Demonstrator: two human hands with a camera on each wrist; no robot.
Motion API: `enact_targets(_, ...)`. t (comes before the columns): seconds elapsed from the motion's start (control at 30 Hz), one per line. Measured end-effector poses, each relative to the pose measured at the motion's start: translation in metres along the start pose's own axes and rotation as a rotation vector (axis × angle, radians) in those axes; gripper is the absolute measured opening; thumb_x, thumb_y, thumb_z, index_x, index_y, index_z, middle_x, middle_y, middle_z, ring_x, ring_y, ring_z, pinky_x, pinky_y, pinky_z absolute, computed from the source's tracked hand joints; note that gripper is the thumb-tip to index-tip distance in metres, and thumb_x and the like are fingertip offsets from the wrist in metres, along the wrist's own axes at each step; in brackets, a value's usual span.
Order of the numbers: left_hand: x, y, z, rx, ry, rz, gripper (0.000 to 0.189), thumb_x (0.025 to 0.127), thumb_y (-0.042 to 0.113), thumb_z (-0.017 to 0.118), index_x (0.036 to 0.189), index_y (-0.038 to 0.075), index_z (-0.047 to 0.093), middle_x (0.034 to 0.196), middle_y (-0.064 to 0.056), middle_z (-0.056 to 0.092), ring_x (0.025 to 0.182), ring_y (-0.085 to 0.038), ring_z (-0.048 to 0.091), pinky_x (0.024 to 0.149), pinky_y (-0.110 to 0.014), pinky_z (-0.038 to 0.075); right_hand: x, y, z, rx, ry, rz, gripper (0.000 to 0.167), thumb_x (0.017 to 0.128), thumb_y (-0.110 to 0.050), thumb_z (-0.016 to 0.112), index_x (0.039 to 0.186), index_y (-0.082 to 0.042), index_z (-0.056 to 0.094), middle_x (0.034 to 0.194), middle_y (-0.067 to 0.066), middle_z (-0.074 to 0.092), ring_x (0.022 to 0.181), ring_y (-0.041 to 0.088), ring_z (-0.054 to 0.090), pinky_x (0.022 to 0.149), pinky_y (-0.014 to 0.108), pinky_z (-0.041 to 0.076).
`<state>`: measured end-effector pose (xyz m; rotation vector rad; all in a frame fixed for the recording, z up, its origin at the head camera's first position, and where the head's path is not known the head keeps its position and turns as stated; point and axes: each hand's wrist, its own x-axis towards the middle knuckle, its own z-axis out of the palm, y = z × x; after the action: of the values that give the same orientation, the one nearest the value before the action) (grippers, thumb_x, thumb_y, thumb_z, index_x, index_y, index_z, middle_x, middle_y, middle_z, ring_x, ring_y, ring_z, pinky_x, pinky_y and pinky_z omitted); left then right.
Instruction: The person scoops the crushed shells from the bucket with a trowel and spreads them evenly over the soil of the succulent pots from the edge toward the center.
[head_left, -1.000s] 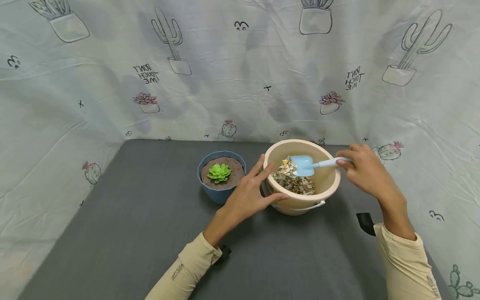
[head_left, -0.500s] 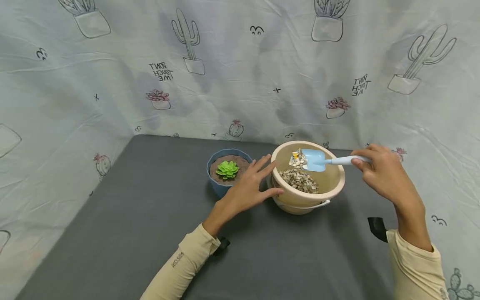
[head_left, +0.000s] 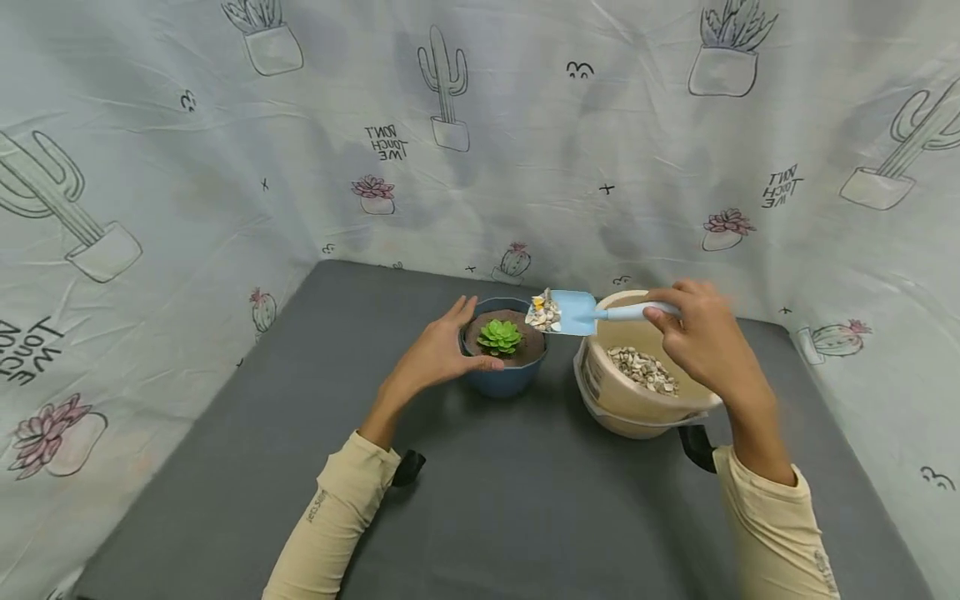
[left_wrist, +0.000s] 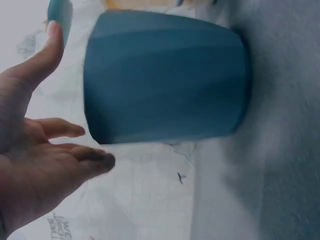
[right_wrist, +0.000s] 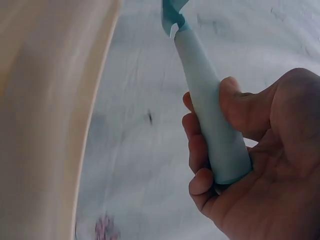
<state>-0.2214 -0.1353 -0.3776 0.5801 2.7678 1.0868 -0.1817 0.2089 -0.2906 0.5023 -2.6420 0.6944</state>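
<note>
The right hand (head_left: 701, 333) grips the white handle of a small shovel (head_left: 577, 312), its fingers wrapped round it. The light-blue blade reaches out to that hand's left, carrying pale stone chips (head_left: 544, 312), one bit yellow, near the pot's rim. The left hand (head_left: 435, 354) is spread, thumb and fingers apart, at the near side of a faceted blue pot (head_left: 501, 382); whether it touches is unclear. Inside the pot, a bright green rosette plant (head_left: 500, 336) stands in brown soil (head_left: 532, 340). Below the right hand sits a cream bucket (head_left: 637, 333) with more chips (head_left: 643, 371) inside. Beneath both hands spreads a dark grey tabletop (head_left: 495, 483); beyond them hangs pale, creased cloth (head_left: 525, 125) printed with potted cacti and mirrored lettering.
</note>
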Motion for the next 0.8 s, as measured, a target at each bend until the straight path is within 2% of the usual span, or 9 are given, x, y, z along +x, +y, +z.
enact_targets(0.03, 0.000, -0.003, 0.000, -0.001, -0.021, -0.015, 0.113, 0.087, 0.047, 0.085, 0.169, 0.012, 0.015, 0.175, -0.018, 0.018, 0.138, -0.046, 0.057, 0.117, -0.062, 0.044, 0.003, -0.005, 0.005, 0.005, -0.017, 0.001, 0.018, 0.099, -0.003, 0.067, 0.110, 0.008, 0.076, 0.097, 0.023, 0.067, 0.084, 0.034, 0.049, 0.076, 0.038, 0.032)
enact_targets(0.1, 0.001, -0.009, 0.001, -0.007, -0.041, -0.042, 0.117, 0.086, 0.049, 0.085, 0.169, 0.012, 0.013, 0.170, -0.019, 0.033, 0.139, -0.042, 0.058, 0.116, -0.059, 0.046, 0.011, -0.015, 0.014, 0.004, -0.056, 0.001, 0.018, 0.100, -0.004, 0.066, 0.111, 0.007, 0.077, 0.097, 0.022, 0.067, 0.085, 0.034, 0.049, 0.077, 0.039, 0.033)
enact_targets(0.2, 0.002, -0.012, 0.003, -0.024, -0.030, -0.075, 0.120, 0.083, 0.050, 0.087, 0.169, 0.013, 0.013, 0.164, -0.017, 0.045, 0.129, -0.038, 0.066, 0.111, -0.057, 0.051, 0.024, -0.028, 0.029, -0.019, -0.108, -0.018, 0.019, 0.100, -0.005, 0.066, 0.111, 0.005, 0.077, 0.096, 0.021, 0.066, 0.085, 0.035, 0.049, 0.078, 0.043, 0.035)
enact_targets(0.27, 0.003, -0.012, 0.003, -0.038, -0.022, -0.092, 0.121, 0.082, 0.050, 0.088, 0.169, 0.014, 0.013, 0.164, -0.016, 0.045, 0.138, -0.037, 0.060, 0.112, -0.057, 0.051, 0.033, -0.036, 0.037, -0.057, -0.138, -0.039, 0.019, 0.100, -0.006, 0.066, 0.111, 0.005, 0.077, 0.096, 0.020, 0.066, 0.085, 0.036, 0.050, 0.079, 0.045, 0.037)
enact_targets(0.3, 0.003, -0.012, 0.002, -0.044, -0.021, -0.100, 0.121, 0.081, 0.050, 0.089, 0.169, 0.015, 0.013, 0.169, -0.014, 0.039, 0.144, -0.037, 0.054, 0.113, -0.057, 0.050, 0.037, -0.041, 0.040, -0.087, -0.151, -0.054, 0.019, 0.100, -0.006, 0.066, 0.111, 0.005, 0.078, 0.096, 0.020, 0.067, 0.085, 0.036, 0.050, 0.078, 0.046, 0.038)
enact_targets(0.43, 0.004, -0.010, 0.004, -0.051, -0.038, -0.128, 0.124, 0.080, 0.051, 0.089, 0.170, 0.018, 0.011, 0.173, -0.010, 0.030, 0.155, -0.036, 0.040, 0.118, -0.058, 0.045, 0.048, -0.057, 0.049, -0.238, -0.188, -0.128, 0.016, 0.099, -0.008, 0.068, 0.106, 0.003, 0.078, 0.091, 0.018, 0.064, 0.080, 0.034, 0.048, 0.075, 0.045, 0.039)
enact_targets(0.57, 0.003, -0.011, 0.003, -0.054, -0.036, -0.153, 0.125, 0.079, 0.051, 0.090, 0.170, 0.020, 0.010, 0.173, -0.009, 0.029, 0.156, -0.038, 0.038, 0.118, -0.059, 0.045, 0.059, -0.077, 0.056, -0.386, -0.204, -0.183, 0.014, 0.099, -0.012, 0.070, 0.094, -0.001, 0.075, 0.087, 0.015, 0.060, 0.078, 0.030, 0.041, 0.074, 0.042, 0.036)
enact_targets(0.8, 0.004, -0.014, 0.001, -0.057, -0.035, -0.145, 0.123, 0.079, 0.055, 0.088, 0.170, 0.021, 0.012, 0.172, -0.013, 0.033, 0.155, -0.038, 0.039, 0.118, -0.059, 0.045, 0.070, -0.097, 0.055, -0.473, -0.160, -0.223, 0.011, 0.095, -0.007, 0.070, 0.089, 0.001, 0.074, 0.090, 0.017, 0.057, 0.083, 0.033, 0.043, 0.077, 0.044, 0.037)
